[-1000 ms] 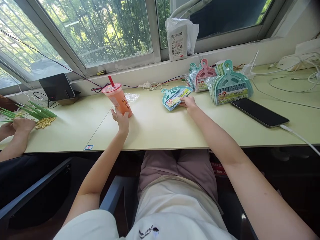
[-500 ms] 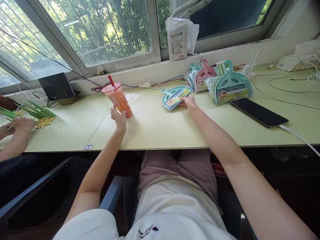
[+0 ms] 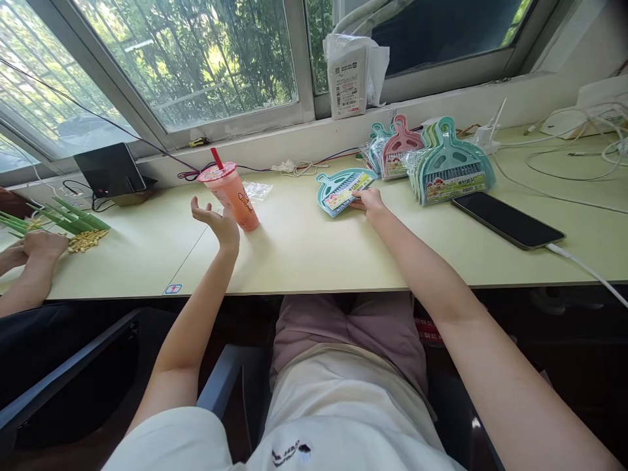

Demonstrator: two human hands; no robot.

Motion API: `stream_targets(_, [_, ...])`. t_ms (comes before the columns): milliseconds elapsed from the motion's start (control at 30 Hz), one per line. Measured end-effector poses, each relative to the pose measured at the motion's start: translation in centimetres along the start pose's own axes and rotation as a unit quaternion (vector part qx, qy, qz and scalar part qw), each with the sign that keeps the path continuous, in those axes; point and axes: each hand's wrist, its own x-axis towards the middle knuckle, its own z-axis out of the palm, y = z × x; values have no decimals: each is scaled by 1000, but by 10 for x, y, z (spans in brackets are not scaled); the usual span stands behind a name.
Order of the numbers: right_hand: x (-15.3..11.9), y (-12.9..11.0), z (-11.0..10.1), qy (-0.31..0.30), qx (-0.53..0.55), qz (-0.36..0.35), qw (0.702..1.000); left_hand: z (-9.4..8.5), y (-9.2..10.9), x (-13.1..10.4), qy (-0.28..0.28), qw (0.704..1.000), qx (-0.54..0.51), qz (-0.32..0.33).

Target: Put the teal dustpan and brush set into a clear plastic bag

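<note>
From here, the left hand has opened off the drink cup it was around a moment ago; its fingers are now spread apart to the left, though I can't tell whether its edge still touches. The cup stands where it was on the desk, red straw tilted. The right hand hasn't moved, fingers pinched on the near right edge of the teal dustpan set. Just beyond that hand, the pink dustpan and the teal dustpan stack crowd the back, the black phone lying against the stack's front.
</note>
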Motion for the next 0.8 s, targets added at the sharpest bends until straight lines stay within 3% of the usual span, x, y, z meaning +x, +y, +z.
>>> stream_targets(100, [0,0,1,0,0,-1,1000,0,5,-5,41,999,9,26])
stream_targets(300, [1,1,0,-3,1,0,1000,-1,3,-14,28,995,31,91])
stream_targets(433, [1,1,0,-6,3,-2,1000,-1,2,-13,29,996,37,82])
stream_targets(600, [2,2,0,-6,1,-3,1000,-1,1,-13,30,992,37,115])
stream_targets(800, [2,2,0,-12,1,-7,1000,-1,3,-15,20,995,38,89])
